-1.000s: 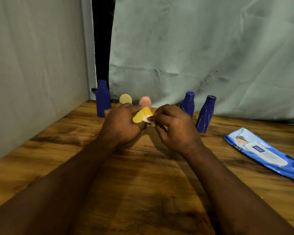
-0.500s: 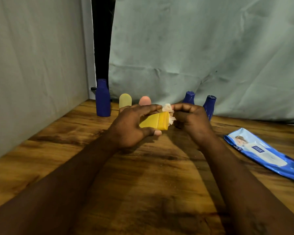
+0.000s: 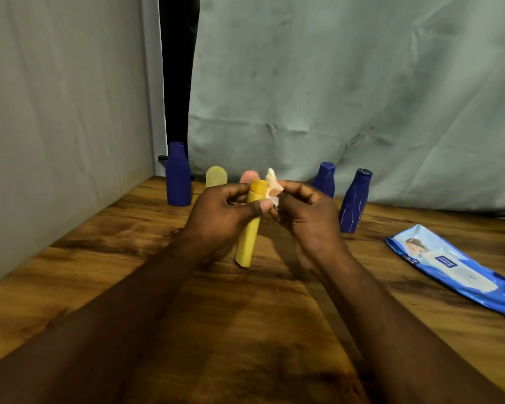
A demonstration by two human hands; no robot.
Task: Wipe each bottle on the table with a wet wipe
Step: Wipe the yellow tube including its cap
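Landmark: yellow bottle (image 3: 250, 237), cap up and tilted, over the wooden table (image 3: 245, 330); I cannot tell whether its base touches the wood.
First blue bottle (image 3: 178, 176): upright, behind and well left of the yellow bottle.
Pale yellow bottle (image 3: 216, 177): upright, behind and left of the yellow bottle, partly hidden by the hand.
Left hand (image 3: 222, 214): fingers and thumb curled round the yellow bottle's upper part.
Pink bottle (image 3: 249, 177): straight behind the yellow bottle; only its top shows.
Wet wipe (image 3: 273, 185): crumpled, touching the right side of the yellow bottle's cap.
Right hand (image 3: 306, 217): fingers together, pinching the wet wipe, just right of the yellow bottle.
Second blue bottle (image 3: 324, 180): behind and right.
Third blue bottle (image 3: 354, 202): farther right.
Wipes pack (image 3: 455, 269): flat, well right of the yellow bottle.
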